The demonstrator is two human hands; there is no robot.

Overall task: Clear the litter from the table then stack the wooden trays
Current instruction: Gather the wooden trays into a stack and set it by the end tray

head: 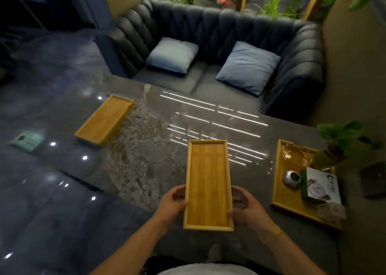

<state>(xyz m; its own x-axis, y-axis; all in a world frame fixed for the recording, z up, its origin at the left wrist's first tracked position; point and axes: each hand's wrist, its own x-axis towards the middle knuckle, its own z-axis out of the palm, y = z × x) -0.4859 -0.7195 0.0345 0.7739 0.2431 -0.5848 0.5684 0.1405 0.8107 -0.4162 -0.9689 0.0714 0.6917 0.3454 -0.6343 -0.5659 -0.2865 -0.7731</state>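
An empty wooden tray point(207, 182) lies lengthwise in front of me over the grey marble table point(146, 149). My left hand point(173, 205) grips its left long edge and my right hand point(246, 209) grips its right long edge, both near the close end. A second empty wooden tray point(104, 120) rests at an angle on the table's far left. A third, larger wooden tray point(277, 193) sits at the right and carries a glass ashtray point(295, 155), a small metal holder point(291, 178), a white and green box point(321, 187) and a clear wrapper point(331, 211).
A potted plant point(338, 143) stands at the right tray's far corner. A dark block point(373, 180) lies at the far right. A dark sofa point(219, 51) with two blue cushions sits behind the table. A teal packet point(26, 142) lies on the glossy floor to the left.
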